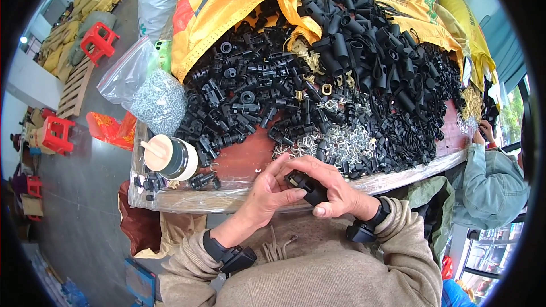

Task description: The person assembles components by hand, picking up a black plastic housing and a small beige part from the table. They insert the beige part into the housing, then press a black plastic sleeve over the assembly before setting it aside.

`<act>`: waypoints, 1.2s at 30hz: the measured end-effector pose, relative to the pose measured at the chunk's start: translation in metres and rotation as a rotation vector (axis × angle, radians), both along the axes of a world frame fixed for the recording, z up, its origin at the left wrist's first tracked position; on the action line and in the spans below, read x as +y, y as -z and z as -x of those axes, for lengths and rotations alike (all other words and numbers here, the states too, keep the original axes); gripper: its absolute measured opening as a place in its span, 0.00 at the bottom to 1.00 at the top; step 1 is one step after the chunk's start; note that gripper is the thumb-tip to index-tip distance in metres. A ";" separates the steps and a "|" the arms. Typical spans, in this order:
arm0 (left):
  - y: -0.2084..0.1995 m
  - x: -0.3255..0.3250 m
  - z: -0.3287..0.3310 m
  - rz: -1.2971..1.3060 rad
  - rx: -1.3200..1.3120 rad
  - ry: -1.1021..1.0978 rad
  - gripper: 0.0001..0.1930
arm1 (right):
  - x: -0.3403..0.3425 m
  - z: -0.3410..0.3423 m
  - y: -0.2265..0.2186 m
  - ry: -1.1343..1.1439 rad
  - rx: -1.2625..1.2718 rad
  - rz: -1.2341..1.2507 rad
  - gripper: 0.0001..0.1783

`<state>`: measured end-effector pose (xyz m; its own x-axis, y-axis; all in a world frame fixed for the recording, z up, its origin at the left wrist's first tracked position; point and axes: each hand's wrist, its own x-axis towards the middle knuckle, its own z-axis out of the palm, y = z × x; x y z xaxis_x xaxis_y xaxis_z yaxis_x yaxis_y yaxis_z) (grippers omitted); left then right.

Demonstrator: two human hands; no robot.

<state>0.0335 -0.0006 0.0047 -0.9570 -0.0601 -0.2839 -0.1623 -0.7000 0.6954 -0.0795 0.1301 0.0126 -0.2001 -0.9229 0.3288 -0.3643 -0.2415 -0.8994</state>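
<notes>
Both my hands meet over the table's near edge, around one black plastic part point(314, 189). My left hand point(272, 189) has its thumb and fingers closed against the part's left side. From the right, my right hand point(335, 185) curls its fingers over the top, with the thumb below. Part of the piece is hidden by the fingers. Just beyond the hands lies a pile of small silver metal hooks point(347, 143). Black plastic fittings point(227, 99) are heaped to the far left, and black tubes point(369, 45) to the far right.
Yellow woven sacks point(227, 11) spill parts at the back. A clear bag of silver screws point(159, 99) and a lidded cup point(170, 158) stand on the left. Red stools point(99, 42) are on the floor. Another person point(492, 182) works at the right end.
</notes>
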 end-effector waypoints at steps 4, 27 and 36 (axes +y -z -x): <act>0.006 -0.003 0.001 0.046 0.054 0.033 0.34 | 0.001 -0.008 0.000 0.015 -0.278 0.003 0.48; 0.007 0.010 0.013 -0.021 -0.093 0.080 0.37 | 0.017 -0.005 0.017 0.127 -0.746 0.039 0.40; 0.010 0.014 0.015 -0.020 -0.080 0.115 0.42 | 0.023 0.000 0.004 0.151 -0.701 -0.081 0.41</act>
